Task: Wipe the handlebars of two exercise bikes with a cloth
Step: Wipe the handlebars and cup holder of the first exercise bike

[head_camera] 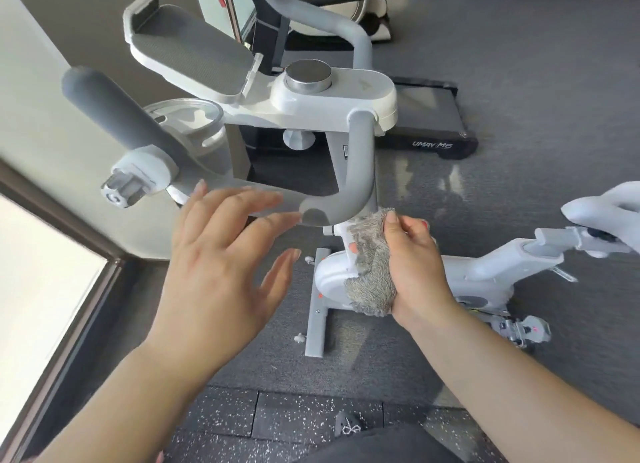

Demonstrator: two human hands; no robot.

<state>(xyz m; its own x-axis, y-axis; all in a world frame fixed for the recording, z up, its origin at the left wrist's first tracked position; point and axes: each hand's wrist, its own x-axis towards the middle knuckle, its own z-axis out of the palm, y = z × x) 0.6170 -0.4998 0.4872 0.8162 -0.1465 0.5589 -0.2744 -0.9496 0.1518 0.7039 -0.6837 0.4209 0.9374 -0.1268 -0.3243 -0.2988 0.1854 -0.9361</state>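
A white exercise bike stands in front of me, with grey padded handlebars (pixel 360 164) that curve toward me and end in a rounded tip. My left hand (pixel 221 254) hovers open, fingers spread, just below and left of that tip, and is blurred. My right hand (pixel 415 268) is closed around a grey fluffy cloth (pixel 370 272), held just below and right of the handlebar tip. The other grey grip (pixel 114 109) slants up at the left. A second machine's grey handlebar (pixel 311 15) shows behind.
A tablet holder (pixel 187 54) and a round metal knob (pixel 308 76) sit on the bike's console. A clear bottle holder (pixel 194 123) hangs on the left. The bike's white saddle (pixel 606 209) is at the right edge. A black treadmill (pixel 433 130) lies behind. A wall and window frame run along the left.
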